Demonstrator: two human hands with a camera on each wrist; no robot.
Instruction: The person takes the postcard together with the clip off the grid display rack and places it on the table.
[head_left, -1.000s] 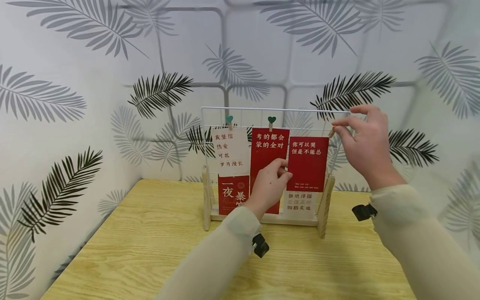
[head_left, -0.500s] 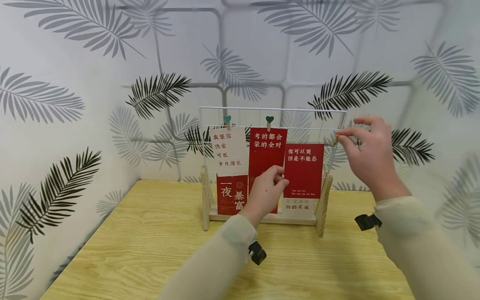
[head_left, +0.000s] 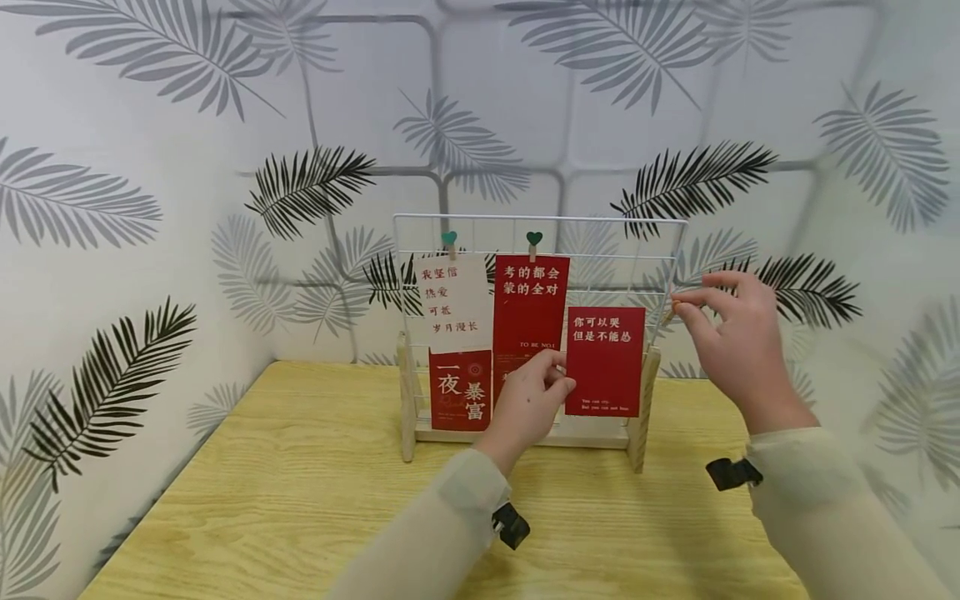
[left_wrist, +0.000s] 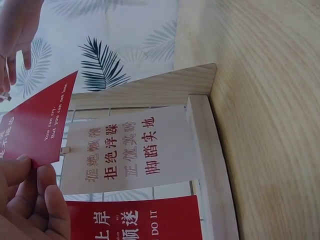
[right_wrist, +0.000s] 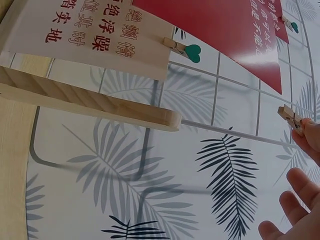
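A red card (head_left: 604, 361) is standing nearly upright in front of the right part of the wire rack (head_left: 642, 417), with the left hand (head_left: 527, 402) pinching its left edge. White writing is filling 2 lines near its top, and 2 small English lines, "You can cry." and "But you can not lose.", are running near its bottom. A small wooden clothespin (right_wrist: 291, 119) is showing its metal spring as the right hand (head_left: 738, 346) is pinching it, its free end pointing toward the card without touching it.
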